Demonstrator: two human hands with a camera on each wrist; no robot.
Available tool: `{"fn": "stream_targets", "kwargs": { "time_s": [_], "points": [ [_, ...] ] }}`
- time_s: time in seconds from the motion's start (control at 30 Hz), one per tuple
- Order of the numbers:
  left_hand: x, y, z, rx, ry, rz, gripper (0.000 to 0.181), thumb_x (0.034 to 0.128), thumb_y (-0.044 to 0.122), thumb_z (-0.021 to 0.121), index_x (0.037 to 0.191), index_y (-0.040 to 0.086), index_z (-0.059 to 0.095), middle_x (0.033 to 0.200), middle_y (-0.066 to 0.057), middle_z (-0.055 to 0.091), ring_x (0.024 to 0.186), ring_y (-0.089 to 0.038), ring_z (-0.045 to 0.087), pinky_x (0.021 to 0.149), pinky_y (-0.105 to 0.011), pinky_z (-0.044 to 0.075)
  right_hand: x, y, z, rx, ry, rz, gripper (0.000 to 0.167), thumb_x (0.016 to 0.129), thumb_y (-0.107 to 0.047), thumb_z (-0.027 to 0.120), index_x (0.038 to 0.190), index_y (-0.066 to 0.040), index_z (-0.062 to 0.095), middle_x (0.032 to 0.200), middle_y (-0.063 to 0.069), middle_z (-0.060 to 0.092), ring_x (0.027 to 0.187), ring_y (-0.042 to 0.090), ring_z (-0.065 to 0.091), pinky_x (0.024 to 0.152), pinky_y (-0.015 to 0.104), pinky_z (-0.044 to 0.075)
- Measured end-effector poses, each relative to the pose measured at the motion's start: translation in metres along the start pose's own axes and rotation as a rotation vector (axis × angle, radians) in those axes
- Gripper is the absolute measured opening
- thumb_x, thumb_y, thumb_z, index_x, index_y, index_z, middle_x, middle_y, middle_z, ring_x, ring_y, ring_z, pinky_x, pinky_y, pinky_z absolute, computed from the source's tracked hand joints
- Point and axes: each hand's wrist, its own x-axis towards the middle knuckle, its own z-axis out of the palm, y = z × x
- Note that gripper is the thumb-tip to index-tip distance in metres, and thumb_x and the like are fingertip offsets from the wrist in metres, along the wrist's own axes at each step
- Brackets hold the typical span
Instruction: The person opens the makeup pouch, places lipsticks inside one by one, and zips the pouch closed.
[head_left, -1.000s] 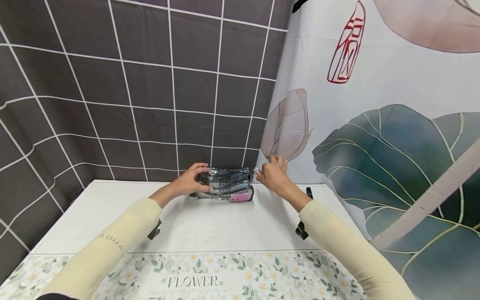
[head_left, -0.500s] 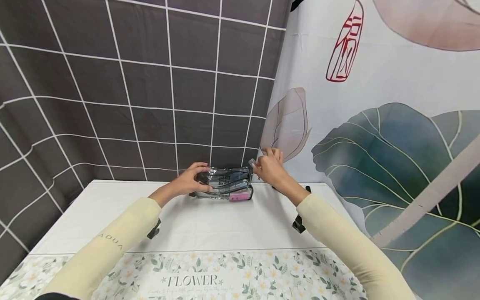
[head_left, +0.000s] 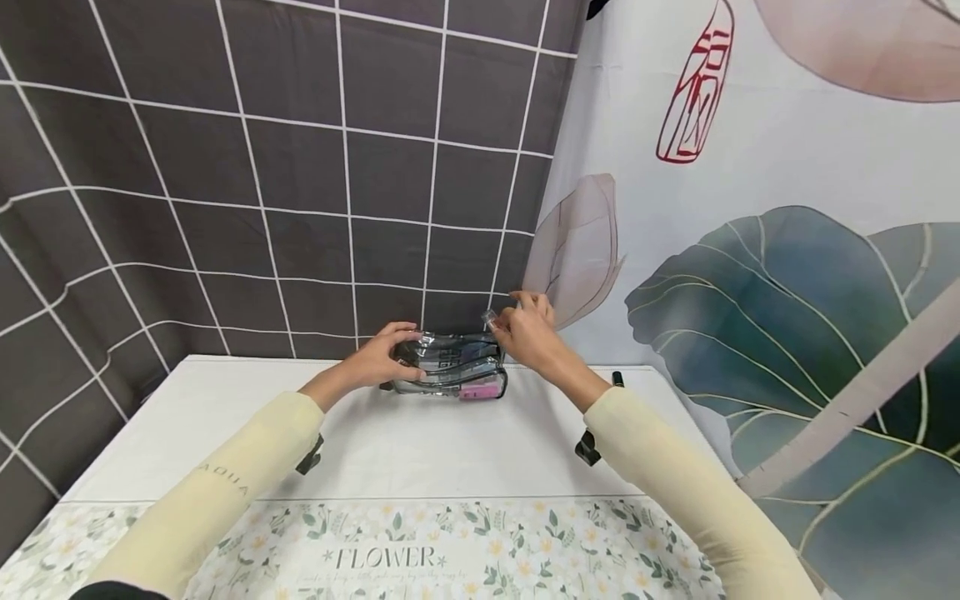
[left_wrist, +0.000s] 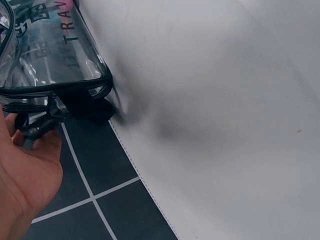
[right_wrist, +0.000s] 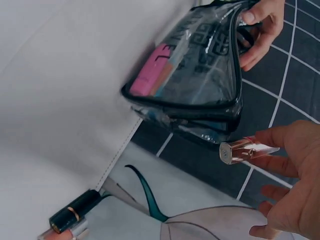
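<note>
A clear cosmetic bag (head_left: 450, 360) with black trim and dark lettering stands at the table's back edge. My left hand (head_left: 375, 358) grips its left end; in the left wrist view, that hand (left_wrist: 32, 175) is at the black strap, fingers partly hidden. Inside the bag (right_wrist: 200, 80) lies a pink item (right_wrist: 151, 72), with other contents hard to make out. Between thumb and fingers, my right hand (right_wrist: 295, 177) pinches a shiny clear and rose-gold lipstick tube (right_wrist: 245, 150). In the head view, this hand (head_left: 534, 333) holds the lipstick (head_left: 491, 320) over the bag's right end.
A black tube with a gold band (right_wrist: 75, 210) and a pinkish clear tube (right_wrist: 62, 234) lie near the table's edge. Dark grid cloth (head_left: 285, 167) hangs behind the white tabletop (head_left: 420, 450); a leaf-printed cloth (head_left: 750, 292) hangs at right.
My right hand has moved left and slightly up, bringing the lipstick from beside the bag to over its right end. The left hand and the bag have stayed in place.
</note>
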Motion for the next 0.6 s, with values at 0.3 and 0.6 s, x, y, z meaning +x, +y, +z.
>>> {"fn": "stream_targets", "kwargs": {
  "time_s": [0.3, 0.6],
  "points": [
    [0.008, -0.007, -0.002, 0.052, -0.004, 0.026, 0.095, 0.0842, 0.054, 0.097, 0.163, 0.015, 0.06, 0.18, -0.004, 0.037, 0.169, -0.04, 0.034, 0.134, -0.071, 0.032, 0.004, -0.013, 0.006, -0.008, -0.013, -0.022, 0.025, 0.112, -0.024, 0.071, 0.118, -0.005, 0.086, 0.173, 0.027, 0.047, 0.162, 0.052, 0.032, 0.131, 0.076, 0.027],
    [0.001, 0.002, -0.001, 0.056, 0.001, 0.007, 0.095, 0.0832, 0.052, 0.098, 0.162, 0.014, 0.062, 0.178, -0.003, 0.04, 0.168, -0.036, 0.037, 0.135, -0.065, 0.035, 0.003, -0.021, 0.016, -0.047, -0.098, -0.082, 0.025, 0.113, -0.029, 0.07, 0.115, -0.01, 0.086, 0.173, 0.025, 0.048, 0.157, 0.049, 0.036, 0.127, 0.071, 0.03]
  ]
}}
